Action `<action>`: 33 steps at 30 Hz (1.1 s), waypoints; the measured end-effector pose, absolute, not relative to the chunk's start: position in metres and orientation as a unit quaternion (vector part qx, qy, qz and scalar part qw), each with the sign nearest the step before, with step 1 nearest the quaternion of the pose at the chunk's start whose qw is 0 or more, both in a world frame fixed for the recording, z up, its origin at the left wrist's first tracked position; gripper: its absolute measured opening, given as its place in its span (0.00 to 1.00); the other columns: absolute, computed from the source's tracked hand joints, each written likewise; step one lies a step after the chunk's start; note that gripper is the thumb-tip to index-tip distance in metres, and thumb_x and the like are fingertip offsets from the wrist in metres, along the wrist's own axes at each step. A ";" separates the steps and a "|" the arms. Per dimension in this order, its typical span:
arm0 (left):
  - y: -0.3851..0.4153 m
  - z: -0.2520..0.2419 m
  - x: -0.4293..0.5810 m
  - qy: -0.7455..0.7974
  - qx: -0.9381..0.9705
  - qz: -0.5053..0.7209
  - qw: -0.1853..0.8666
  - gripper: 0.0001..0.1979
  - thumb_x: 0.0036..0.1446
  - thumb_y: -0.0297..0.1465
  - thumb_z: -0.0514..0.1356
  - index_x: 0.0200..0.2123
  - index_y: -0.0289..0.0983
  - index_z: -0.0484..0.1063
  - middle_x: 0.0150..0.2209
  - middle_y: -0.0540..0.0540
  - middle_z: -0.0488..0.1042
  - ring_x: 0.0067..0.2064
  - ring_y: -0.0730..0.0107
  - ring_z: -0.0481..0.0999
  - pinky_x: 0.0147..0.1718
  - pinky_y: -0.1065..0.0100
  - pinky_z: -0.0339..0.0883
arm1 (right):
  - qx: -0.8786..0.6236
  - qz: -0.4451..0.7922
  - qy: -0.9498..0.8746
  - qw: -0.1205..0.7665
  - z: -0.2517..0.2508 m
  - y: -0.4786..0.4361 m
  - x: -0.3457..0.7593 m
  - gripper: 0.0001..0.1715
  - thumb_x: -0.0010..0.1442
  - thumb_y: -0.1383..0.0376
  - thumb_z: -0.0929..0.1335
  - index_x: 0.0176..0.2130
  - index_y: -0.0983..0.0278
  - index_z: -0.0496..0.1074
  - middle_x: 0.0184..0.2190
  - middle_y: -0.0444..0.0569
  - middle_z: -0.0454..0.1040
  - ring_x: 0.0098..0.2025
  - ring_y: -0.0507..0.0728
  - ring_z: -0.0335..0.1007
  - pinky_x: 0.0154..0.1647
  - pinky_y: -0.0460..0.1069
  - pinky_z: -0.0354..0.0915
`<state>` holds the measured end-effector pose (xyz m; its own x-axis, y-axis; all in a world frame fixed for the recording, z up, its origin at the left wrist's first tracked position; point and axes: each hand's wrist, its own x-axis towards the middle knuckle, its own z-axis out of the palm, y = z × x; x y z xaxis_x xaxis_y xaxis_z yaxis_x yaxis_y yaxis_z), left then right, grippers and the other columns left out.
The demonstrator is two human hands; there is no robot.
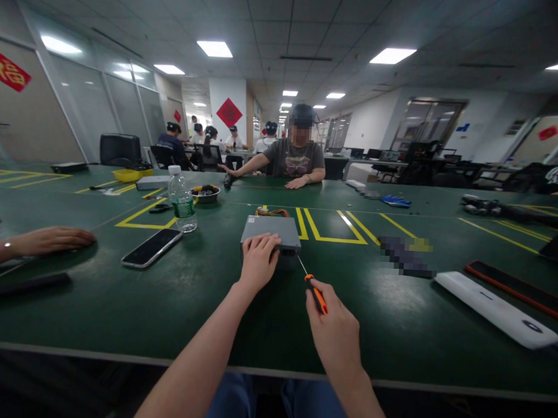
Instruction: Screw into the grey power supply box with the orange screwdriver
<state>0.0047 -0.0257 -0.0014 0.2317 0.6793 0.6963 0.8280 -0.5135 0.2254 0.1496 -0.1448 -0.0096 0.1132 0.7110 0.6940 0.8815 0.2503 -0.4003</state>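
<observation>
A grey metal computer power supply sits on the green table in front of me, its bundle of coloured cables at the far side. My left hand grips it from the near left, fingers bent over its top. In my right hand is a screwdriver with an orange and black handle, fingers wrapped round it. The thin shaft points up and left, its tip by the unit's near right corner. Whether the tip touches the unit I cannot tell.
Left of the unit are a phone, a water bottle and a metal bowl. A white device lies right. Another person's hand rests at the left; a person sits opposite. Yellow tape marks the table.
</observation>
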 end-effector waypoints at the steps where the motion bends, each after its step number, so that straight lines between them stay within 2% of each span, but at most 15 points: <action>1: -0.026 -0.001 0.005 -0.484 -0.779 -0.387 0.094 0.12 0.57 0.29 0.52 0.45 0.45 0.66 0.51 0.51 0.70 0.54 0.64 0.63 0.51 0.57 0.51 | -0.616 -0.066 -0.645 0.448 -0.010 -0.146 0.149 0.14 0.61 0.61 0.58 0.42 0.64 0.66 0.33 0.50 0.75 0.31 0.55 0.74 0.29 0.48 0.68; 4: -0.026 -0.001 0.005 -0.483 -0.779 -0.389 0.091 0.12 0.57 0.29 0.51 0.45 0.45 0.66 0.51 0.51 0.70 0.54 0.64 0.63 0.51 0.56 0.51 | -0.630 -0.002 -0.623 0.464 -0.014 -0.148 0.146 0.12 0.61 0.60 0.58 0.41 0.62 0.65 0.27 0.45 0.72 0.26 0.54 0.72 0.27 0.47 0.66; 8: -0.025 -0.001 0.004 -0.480 -0.780 -0.391 0.089 0.12 0.57 0.28 0.52 0.44 0.45 0.66 0.51 0.52 0.70 0.54 0.65 0.64 0.51 0.57 0.52 | -0.608 -0.048 -0.651 0.451 -0.016 -0.147 0.140 0.12 0.57 0.66 0.58 0.42 0.63 0.63 0.36 0.52 0.67 0.32 0.56 0.71 0.25 0.48 0.67; 11: -0.026 -0.001 0.004 -0.481 -0.780 -0.391 0.088 0.12 0.57 0.29 0.52 0.44 0.45 0.66 0.51 0.52 0.70 0.54 0.65 0.64 0.51 0.57 0.52 | -0.590 -0.080 -0.671 0.443 -0.014 -0.146 0.140 0.14 0.55 0.69 0.58 0.44 0.65 0.61 0.39 0.54 0.62 0.31 0.56 0.70 0.23 0.48 0.67; 17: -0.026 -0.001 0.003 -0.477 -0.780 -0.395 0.090 0.12 0.57 0.28 0.52 0.44 0.45 0.66 0.51 0.52 0.70 0.54 0.65 0.63 0.51 0.57 0.51 | -0.536 -0.234 -0.739 0.334 -0.004 -0.150 0.158 0.16 0.62 0.70 0.57 0.46 0.63 0.66 0.42 0.52 0.69 0.35 0.54 0.70 0.33 0.47 0.65; 20: -0.025 -0.001 0.003 -0.482 -0.778 -0.394 0.088 0.12 0.56 0.29 0.52 0.44 0.46 0.66 0.51 0.52 0.70 0.53 0.65 0.64 0.51 0.57 0.51 | -0.539 -0.306 -0.731 0.285 0.003 -0.150 0.166 0.14 0.62 0.65 0.60 0.44 0.62 0.70 0.34 0.49 0.73 0.29 0.52 0.69 0.30 0.47 0.61; 23: -0.025 -0.001 0.004 -0.486 -0.776 -0.393 0.085 0.13 0.56 0.28 0.52 0.44 0.45 0.66 0.50 0.51 0.70 0.54 0.64 0.64 0.51 0.56 0.51 | -0.550 -0.333 -0.726 0.246 0.006 -0.148 0.169 0.14 0.62 0.62 0.60 0.40 0.61 0.72 0.23 0.45 0.69 0.22 0.50 0.64 0.25 0.47 0.55; 26: -0.025 0.000 0.004 -0.484 -0.777 -0.393 0.081 0.13 0.56 0.28 0.52 0.44 0.45 0.66 0.50 0.51 0.70 0.54 0.63 0.64 0.51 0.55 0.51 | -0.553 -0.329 -0.735 0.213 -0.002 -0.145 0.165 0.13 0.62 0.63 0.59 0.40 0.62 0.71 0.26 0.47 0.69 0.24 0.52 0.65 0.25 0.47 0.55; 29: -0.026 0.000 0.004 -0.482 -0.778 -0.395 0.082 0.12 0.56 0.28 0.52 0.44 0.45 0.66 0.50 0.52 0.70 0.54 0.64 0.64 0.51 0.56 0.51 | -0.558 -0.307 -0.743 0.204 -0.016 -0.142 0.160 0.14 0.60 0.71 0.57 0.41 0.63 0.68 0.30 0.49 0.71 0.27 0.53 0.67 0.27 0.47 0.58; 31: -0.025 0.000 0.004 -0.483 -0.777 -0.396 0.082 0.12 0.56 0.28 0.53 0.43 0.45 0.66 0.50 0.52 0.70 0.54 0.65 0.64 0.51 0.57 0.51 | -0.559 -0.277 -0.750 0.221 -0.023 -0.140 0.156 0.15 0.58 0.74 0.56 0.41 0.64 0.67 0.29 0.49 0.71 0.25 0.53 0.68 0.25 0.47 0.59; 33: -0.025 -0.001 0.003 -0.482 -0.778 -0.395 0.082 0.11 0.56 0.28 0.53 0.43 0.45 0.66 0.50 0.53 0.70 0.54 0.65 0.64 0.51 0.57 0.51 | -0.568 -0.221 -0.746 0.268 -0.025 -0.139 0.152 0.14 0.58 0.72 0.56 0.42 0.65 0.65 0.30 0.49 0.72 0.24 0.54 0.69 0.22 0.47 0.60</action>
<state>0.0035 -0.0248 -0.0006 0.2234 0.6846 0.6938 0.8145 -0.5221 0.2529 0.1522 -0.1394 -0.0247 -0.2105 0.7299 0.6503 0.9663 0.2561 0.0254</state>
